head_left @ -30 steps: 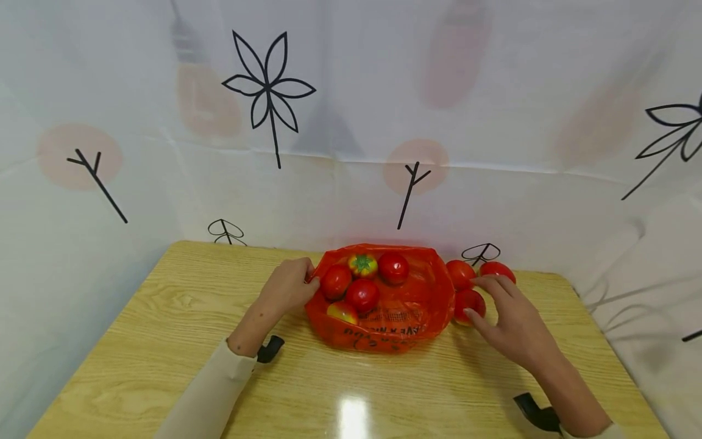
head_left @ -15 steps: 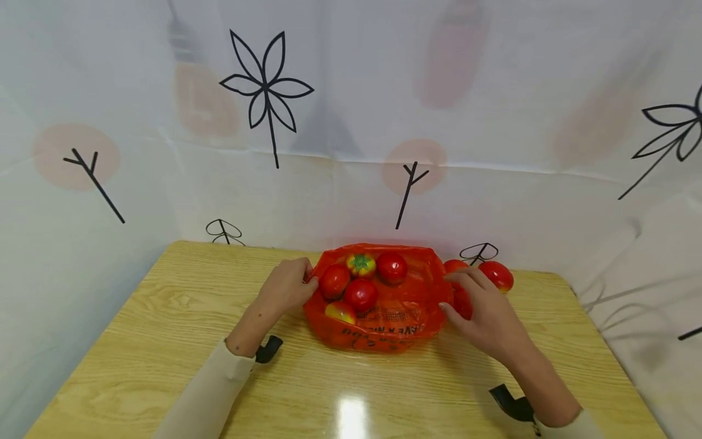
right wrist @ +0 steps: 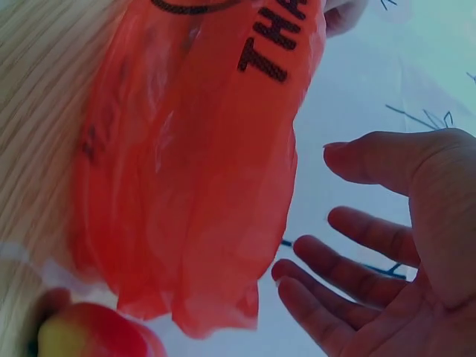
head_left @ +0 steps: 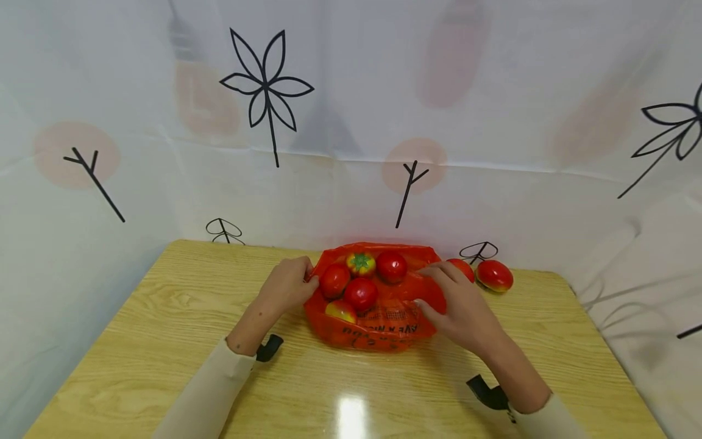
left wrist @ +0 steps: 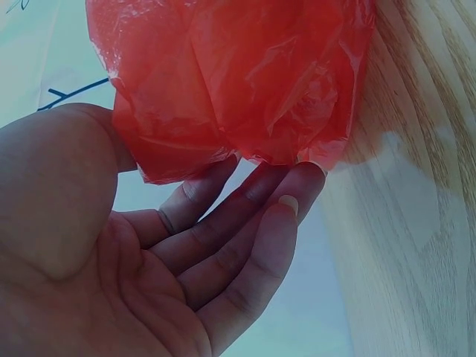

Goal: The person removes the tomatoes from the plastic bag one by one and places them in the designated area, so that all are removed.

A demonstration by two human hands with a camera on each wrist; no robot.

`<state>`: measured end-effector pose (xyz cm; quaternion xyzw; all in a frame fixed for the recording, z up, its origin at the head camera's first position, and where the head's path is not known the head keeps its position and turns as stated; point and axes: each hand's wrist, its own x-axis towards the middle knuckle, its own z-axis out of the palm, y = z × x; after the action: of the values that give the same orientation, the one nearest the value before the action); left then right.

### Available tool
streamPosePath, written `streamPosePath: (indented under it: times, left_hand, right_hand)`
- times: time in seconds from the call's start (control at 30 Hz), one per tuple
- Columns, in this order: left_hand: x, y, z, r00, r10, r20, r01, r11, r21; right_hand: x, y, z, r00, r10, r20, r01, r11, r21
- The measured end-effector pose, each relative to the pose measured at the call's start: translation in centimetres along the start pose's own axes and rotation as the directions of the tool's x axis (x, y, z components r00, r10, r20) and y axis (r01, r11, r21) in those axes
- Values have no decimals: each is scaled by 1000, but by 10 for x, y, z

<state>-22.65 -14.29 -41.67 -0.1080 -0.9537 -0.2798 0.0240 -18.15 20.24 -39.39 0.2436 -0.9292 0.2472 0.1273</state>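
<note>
A red plastic bag with black lettering stands with its mouth wide, near the back of the table. Inside lie several glossy red round fruits, one of them yellow-green with a green star-shaped top. My left hand pinches the bag's left rim, its fingertips against the plastic in the left wrist view. Over the right side of the bag is my right hand, thumb and fingers spread; the right wrist view shows nothing between them. The right hand covers part of the bag's right rim.
Right of the bag, a red fruit with a yellowish underside lies on the wooden table. Another red fruit sits partly behind my right hand. A patterned white cloth hangs behind the table.
My right hand has moved left from beside the loose fruits to over the bag's right side. The left hand and the bag have stayed nearly still.
</note>
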Motion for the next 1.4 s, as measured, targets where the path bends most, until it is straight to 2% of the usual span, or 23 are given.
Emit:
streamPosePath:
  times: [0.17,0.43,0.9,1.4]
  left_hand:
    - [0,0,0,1000,2,0,-2,1000,-5]
    - [-1,1,0,1000,-1,2,1,1000,-1]
    - [-1,2,0,1000,-10,9,10,1000,-3]
    - [-2,4,-1,1000,-22,18,22,1000,-2]
  right_hand:
    - [4,-5,5,1000,-8,22,8,1000,17]
    - [9,-9,14,997,-69,18,69,997,23]
    - [15,-21,28,993,-106,55,106,994,18]
    - [25,-33,38,973,-167,157,159,985,61]
